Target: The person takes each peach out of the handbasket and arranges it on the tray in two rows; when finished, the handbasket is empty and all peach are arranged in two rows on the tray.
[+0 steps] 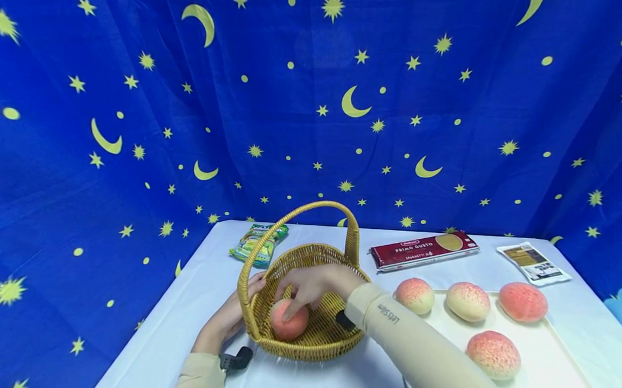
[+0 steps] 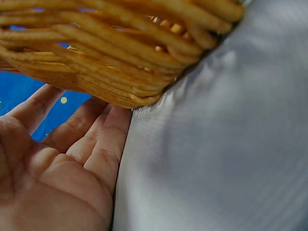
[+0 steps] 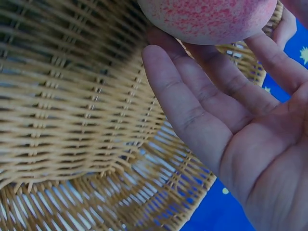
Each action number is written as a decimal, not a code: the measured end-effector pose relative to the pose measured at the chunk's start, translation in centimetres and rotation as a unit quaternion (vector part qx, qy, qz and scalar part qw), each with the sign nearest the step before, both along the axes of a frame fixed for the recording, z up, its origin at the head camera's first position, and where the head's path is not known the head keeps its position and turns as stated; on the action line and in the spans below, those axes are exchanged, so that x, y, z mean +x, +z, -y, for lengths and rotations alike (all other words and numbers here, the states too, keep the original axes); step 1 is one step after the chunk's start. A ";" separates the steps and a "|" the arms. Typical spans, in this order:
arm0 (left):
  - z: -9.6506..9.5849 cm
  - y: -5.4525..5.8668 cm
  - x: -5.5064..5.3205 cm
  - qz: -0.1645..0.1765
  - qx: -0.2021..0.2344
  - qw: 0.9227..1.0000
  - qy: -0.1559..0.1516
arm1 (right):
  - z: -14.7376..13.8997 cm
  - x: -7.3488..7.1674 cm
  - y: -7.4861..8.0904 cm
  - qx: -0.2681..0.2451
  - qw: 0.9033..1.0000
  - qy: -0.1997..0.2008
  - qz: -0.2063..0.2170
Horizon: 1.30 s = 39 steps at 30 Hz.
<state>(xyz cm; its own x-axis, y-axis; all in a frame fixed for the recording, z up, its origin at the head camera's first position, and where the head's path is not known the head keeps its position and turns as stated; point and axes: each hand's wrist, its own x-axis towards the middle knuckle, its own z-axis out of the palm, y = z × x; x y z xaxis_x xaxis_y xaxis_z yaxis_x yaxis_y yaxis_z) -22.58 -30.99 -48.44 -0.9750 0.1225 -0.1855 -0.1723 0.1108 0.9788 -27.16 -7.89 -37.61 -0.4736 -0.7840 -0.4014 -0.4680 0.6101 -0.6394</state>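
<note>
A yellow-brown wicker basket [image 1: 308, 351] with a tall arched handle stands on the white-covered table. Inside it, my right hand [image 1: 308, 285] reaches down and holds a pinkish peach [image 1: 289, 320], thumb on one side and fingers around the other. Up close in the right wrist view, that peach [image 3: 211, 19] sits against the fingertips, low over the woven bottom. On the left, my left hand [image 1: 233, 310] rests against the outside of the basket near the handle's base. Its fingers [image 2: 103, 151] extend nearly straight to the wicker wall in the left wrist view, palm bare.
Right of the basket, a white tray [image 1: 555, 371] bears several more peaches [image 1: 494, 355]. Behind it lie a red spaghetti pack [image 1: 424, 251] and a white-and-brown packet [image 1: 534, 263]. A green snack bag [image 1: 258, 245] lies behind the basket's left side. A blue starry cloth hangs behind.
</note>
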 end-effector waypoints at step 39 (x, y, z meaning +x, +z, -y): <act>-0.1 -0.2 -0.3 0.006 -0.002 1.000 0.015 | -4.6 -2.9 -0.4 -0.013 0.994 -0.108 -0.001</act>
